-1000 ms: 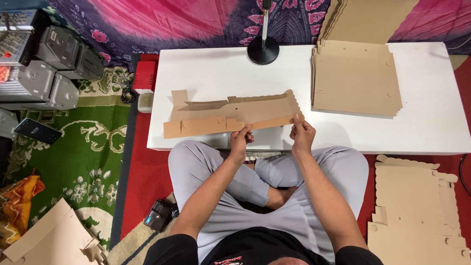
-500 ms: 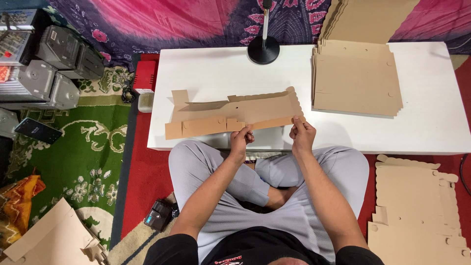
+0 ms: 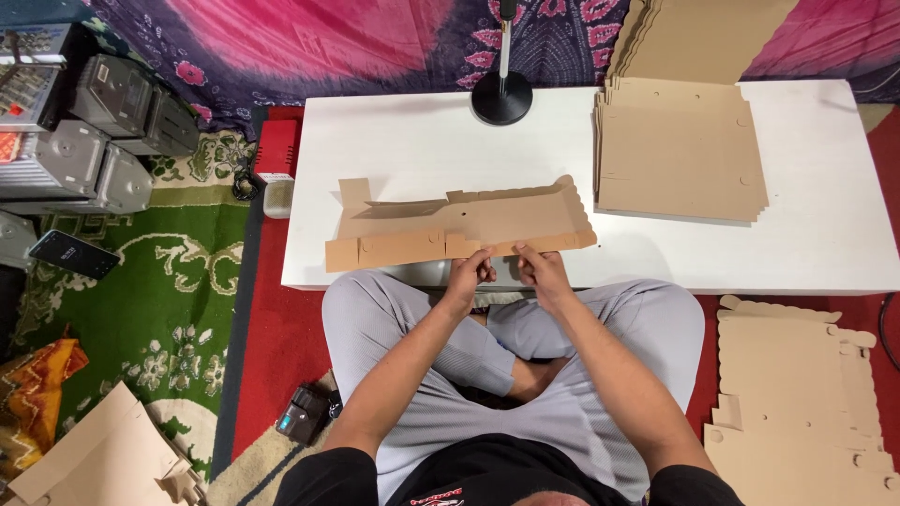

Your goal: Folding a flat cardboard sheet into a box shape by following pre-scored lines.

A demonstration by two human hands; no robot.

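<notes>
A flat brown cardboard box blank (image 3: 469, 221), partly folded along its length, lies on the low white table (image 3: 422, 141) near its front edge. My left hand (image 3: 468, 275) pinches the blank's near edge at the middle. My right hand (image 3: 539, 269) grips the same edge just to the right, fingers curled over it. The two hands sit close together, above my crossed legs in grey trousers.
A stack of flat cardboard blanks (image 3: 680, 150) lies on the table's right half, with a black round lamp base (image 3: 502, 98) behind. More blanks (image 3: 797, 394) lie on the red floor at right. Grey boxes (image 3: 84, 131), a phone (image 3: 73, 253) and cardboard (image 3: 94, 459) are on the left.
My right hand has slid left along the blank's near edge, closer to my left hand. The cardboard blank has barely moved.
</notes>
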